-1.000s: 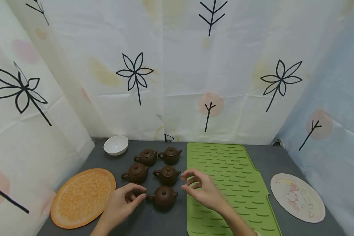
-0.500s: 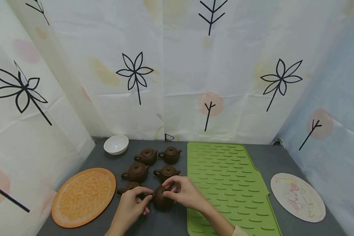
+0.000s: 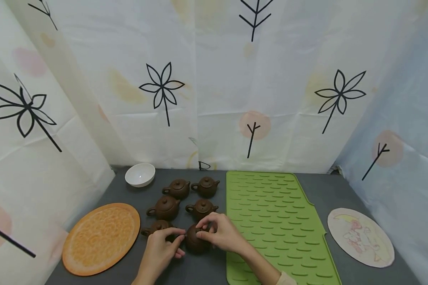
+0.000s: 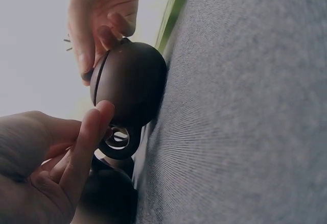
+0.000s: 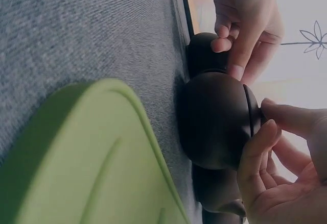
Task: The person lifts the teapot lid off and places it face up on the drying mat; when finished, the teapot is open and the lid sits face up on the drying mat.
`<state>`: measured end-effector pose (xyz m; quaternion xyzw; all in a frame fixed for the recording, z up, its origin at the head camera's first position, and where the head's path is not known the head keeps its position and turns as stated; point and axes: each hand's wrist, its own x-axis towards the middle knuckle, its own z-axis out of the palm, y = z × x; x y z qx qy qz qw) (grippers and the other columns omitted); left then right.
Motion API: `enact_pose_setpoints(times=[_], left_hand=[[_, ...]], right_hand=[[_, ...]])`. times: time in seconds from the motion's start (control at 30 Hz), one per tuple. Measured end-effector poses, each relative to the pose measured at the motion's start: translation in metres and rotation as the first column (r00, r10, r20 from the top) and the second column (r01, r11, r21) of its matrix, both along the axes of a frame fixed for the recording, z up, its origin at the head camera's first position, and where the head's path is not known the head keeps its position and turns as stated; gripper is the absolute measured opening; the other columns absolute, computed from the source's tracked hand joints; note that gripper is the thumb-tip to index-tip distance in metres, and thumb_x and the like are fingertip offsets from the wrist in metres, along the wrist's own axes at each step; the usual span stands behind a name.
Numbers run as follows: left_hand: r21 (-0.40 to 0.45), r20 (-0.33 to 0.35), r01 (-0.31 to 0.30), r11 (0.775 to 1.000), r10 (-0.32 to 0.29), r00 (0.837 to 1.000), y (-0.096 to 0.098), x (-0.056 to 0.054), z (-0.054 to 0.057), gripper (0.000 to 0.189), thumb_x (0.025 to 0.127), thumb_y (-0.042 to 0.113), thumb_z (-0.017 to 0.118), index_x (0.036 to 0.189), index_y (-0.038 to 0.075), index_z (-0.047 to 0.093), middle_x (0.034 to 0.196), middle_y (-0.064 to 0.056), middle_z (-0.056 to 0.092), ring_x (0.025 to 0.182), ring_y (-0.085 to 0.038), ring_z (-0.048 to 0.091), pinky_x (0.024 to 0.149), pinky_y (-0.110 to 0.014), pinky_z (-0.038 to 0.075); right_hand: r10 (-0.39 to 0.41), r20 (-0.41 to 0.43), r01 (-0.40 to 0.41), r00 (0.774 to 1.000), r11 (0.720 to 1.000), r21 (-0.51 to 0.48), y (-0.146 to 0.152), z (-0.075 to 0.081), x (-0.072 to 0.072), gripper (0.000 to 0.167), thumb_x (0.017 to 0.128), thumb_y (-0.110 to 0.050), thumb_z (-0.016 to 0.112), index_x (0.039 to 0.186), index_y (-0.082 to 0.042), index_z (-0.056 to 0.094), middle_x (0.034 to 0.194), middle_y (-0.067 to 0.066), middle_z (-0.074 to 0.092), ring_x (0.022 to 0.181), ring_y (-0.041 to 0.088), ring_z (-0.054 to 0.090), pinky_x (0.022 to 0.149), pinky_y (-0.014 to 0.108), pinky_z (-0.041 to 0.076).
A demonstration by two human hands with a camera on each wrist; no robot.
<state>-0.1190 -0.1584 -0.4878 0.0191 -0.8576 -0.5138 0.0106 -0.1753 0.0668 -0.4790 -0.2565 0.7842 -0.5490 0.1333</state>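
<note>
A dark brown teapot (image 3: 195,244) stands at the front of the table in the head view, handle towards the left. My left hand (image 3: 159,246) pinches its loop handle (image 4: 125,151) between thumb and finger. On the other side, my right hand (image 3: 222,234) reaches over the top and pinches the lid's knob; the right wrist view shows thumb and index finger there. The lid (image 5: 251,106) sits on the pot, a thin dark seam around it. Behind my left fingers, another brown teapot (image 3: 159,226) is partly hidden.
Several more brown teapots, among them one (image 3: 203,208) just behind, stand in two columns. A green ridged mat (image 3: 271,221) lies to the right, a round orange placemat (image 3: 101,239) to the left. At the back left is a white bowl (image 3: 140,175); far right, an oval picture mat (image 3: 360,237).
My left hand has moved right to the handle, revealing the teapot behind it. My right hand has come left from over the green mat to the lid. Over the last half second both barely move.
</note>
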Motion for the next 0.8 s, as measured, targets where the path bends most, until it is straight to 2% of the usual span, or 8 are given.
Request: enact_pose_setpoints(times=[0.23, 0.43, 0.53, 0.7, 0.8], left_hand=[[-0.011, -0.009, -0.009, 1.0, 0.009, 1.0, 0.002, 0.001, 0.001, 0.01, 0.096, 0.005, 0.08, 0.106, 0.005, 0.084, 0.07, -0.006, 0.078, 0.048, -0.01, 0.071, 0.05, -0.024, 0.059], [-0.016, -0.015, -0.018, 1.0, 0.017, 1.0, 0.002, 0.001, 0.001, 0.009, 0.096, 0.005, 0.08, 0.104, 0.006, 0.084, 0.071, -0.006, 0.078, 0.048, -0.01, 0.07, 0.05, -0.025, 0.059], [-0.013, -0.016, -0.016, 1.0, 0.016, 1.0, 0.002, 0.001, 0.001, 0.009, 0.096, 0.004, 0.08, 0.104, 0.007, 0.084, 0.073, -0.007, 0.079, 0.048, -0.01, 0.071, 0.05, -0.025, 0.059], [-0.011, -0.014, -0.007, 1.0, 0.007, 1.0, 0.002, 0.002, 0.0, 0.01, 0.096, 0.005, 0.08, 0.105, 0.007, 0.084, 0.073, -0.007, 0.079, 0.049, -0.012, 0.071, 0.051, -0.025, 0.059], [-0.007, -0.013, -0.003, 1.0, 0.003, 1.0, 0.002, 0.002, 0.0, 0.01, 0.097, 0.006, 0.08, 0.106, 0.008, 0.084, 0.074, -0.007, 0.079, 0.05, -0.012, 0.071, 0.051, -0.026, 0.06]], right_hand=[[0.004, -0.016, -0.005, 1.0, 0.999, -0.043, 0.004, 0.005, 0.001, 0.018, 0.1, -0.017, 0.08, 0.113, -0.005, 0.079, 0.105, 0.017, 0.066, 0.054, 0.001, 0.058, 0.051, 0.024, 0.056], [-0.004, -0.024, 0.001, 1.0, 0.995, -0.103, 0.012, 0.015, 0.005, 0.019, 0.102, -0.017, 0.077, 0.116, -0.004, 0.076, 0.117, 0.023, 0.062, 0.061, 0.004, 0.062, 0.056, 0.04, 0.063], [-0.013, -0.031, 0.009, 0.999, 0.993, -0.121, 0.019, 0.019, 0.005, 0.019, 0.104, -0.018, 0.075, 0.118, -0.006, 0.075, 0.125, 0.023, 0.059, 0.065, 0.011, 0.066, 0.061, 0.044, 0.065], [-0.034, -0.034, 0.03, 0.999, 0.992, -0.127, 0.037, 0.022, 0.002, 0.021, 0.106, -0.018, 0.072, 0.124, -0.007, 0.071, 0.139, 0.023, 0.061, 0.074, 0.027, 0.073, 0.069, 0.045, 0.066], [-0.05, -0.02, 0.047, 0.999, 0.991, -0.124, 0.048, 0.021, -0.002, 0.022, 0.107, -0.017, 0.07, 0.126, -0.005, 0.069, 0.144, 0.027, 0.062, 0.078, 0.029, 0.074, 0.071, 0.045, 0.065]])
